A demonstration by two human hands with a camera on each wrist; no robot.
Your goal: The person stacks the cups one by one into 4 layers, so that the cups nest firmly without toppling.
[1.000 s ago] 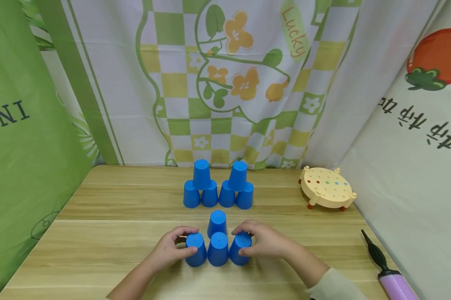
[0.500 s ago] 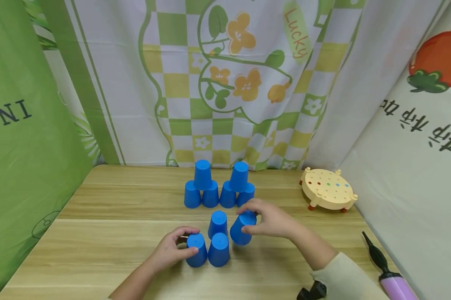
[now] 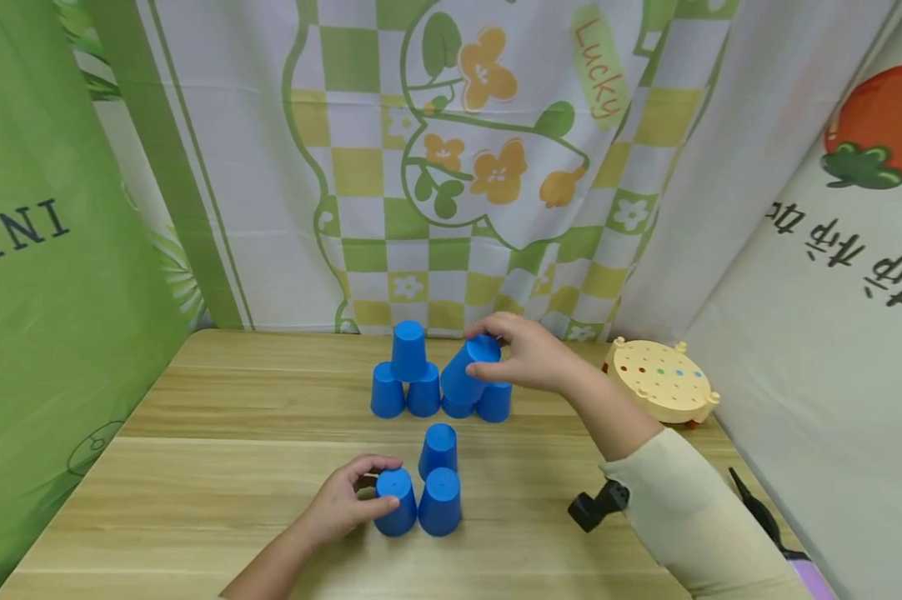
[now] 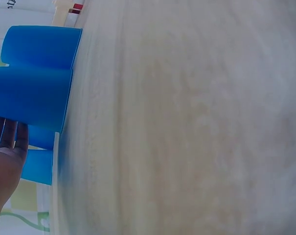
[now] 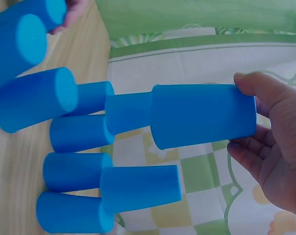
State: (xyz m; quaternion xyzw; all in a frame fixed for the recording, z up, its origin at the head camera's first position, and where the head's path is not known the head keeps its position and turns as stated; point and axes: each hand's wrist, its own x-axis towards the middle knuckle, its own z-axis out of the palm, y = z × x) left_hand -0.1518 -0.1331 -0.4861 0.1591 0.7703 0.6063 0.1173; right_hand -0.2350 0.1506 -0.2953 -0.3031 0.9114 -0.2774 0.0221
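From my end I see a loose, pale beige sleeve (image 3: 706, 508), softly creased, well behind the bare fingers (image 5: 248, 159) of the right hand (image 3: 522, 354); beside its cuff (image 3: 634, 457) juts a small, blocky black fitting (image 3: 599, 505), while behind the left hand's (image 3: 346, 500) fingers I see bare forearm (image 3: 271, 558)

Cups (image 5: 204, 115): smooth plastic by look, matt to satin, with soft highlights; desk (image 3: 233, 467): wood-grained, smooth, faintly sheened. Curtain (image 3: 451, 192): printed cloth, matt, lightly creased; sleeve (image 3: 699, 508): matt cloth. Board (image 3: 664, 379): smooth, low sheen, plastic or painted wood, indistinguishable here; pump (image 3: 762, 517): seemingly plastic.
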